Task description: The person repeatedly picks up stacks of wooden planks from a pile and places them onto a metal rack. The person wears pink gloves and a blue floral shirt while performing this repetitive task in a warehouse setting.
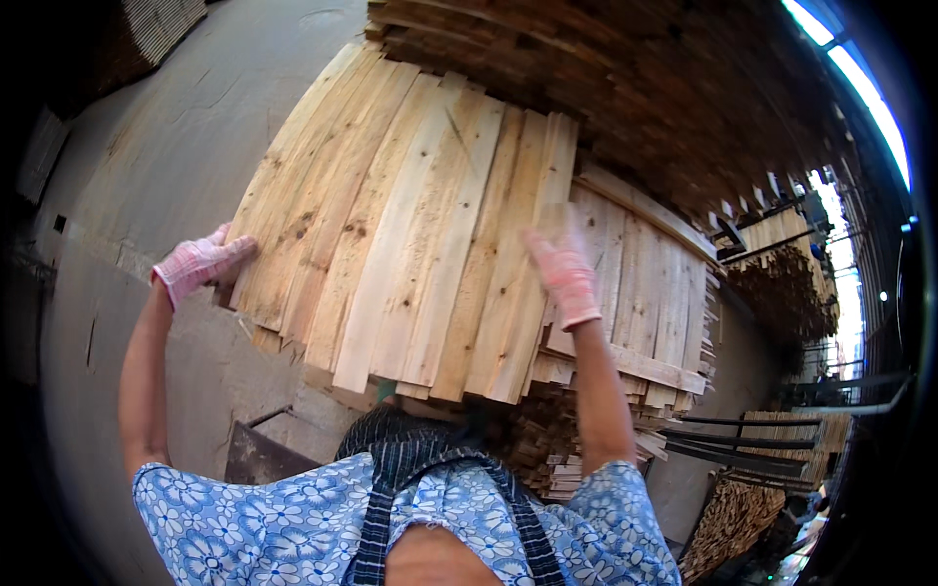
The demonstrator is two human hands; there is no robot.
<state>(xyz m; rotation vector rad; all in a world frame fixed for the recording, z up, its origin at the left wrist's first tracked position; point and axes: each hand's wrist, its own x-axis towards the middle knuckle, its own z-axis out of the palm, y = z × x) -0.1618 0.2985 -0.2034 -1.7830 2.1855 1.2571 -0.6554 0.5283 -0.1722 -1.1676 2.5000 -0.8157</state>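
As the left hand (203, 262), fingers outstretched, touches the left edge of the pale planks (391, 230) lying ahead, and the right hand (565, 269) is too blurred to read, uneven pushing could skew them.

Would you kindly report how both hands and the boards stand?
Left hand at left edge of pale boards; right hand blurred over their right side, contact unclear. Boards side by side, ends uneven. Dark wood stack beyond.

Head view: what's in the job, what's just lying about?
In the job: row of pale planks; left hand at their edge; right hand over them.

Likely lying about: dark timber stack; lower-right wood pile; slatted panel at right (role unclear).
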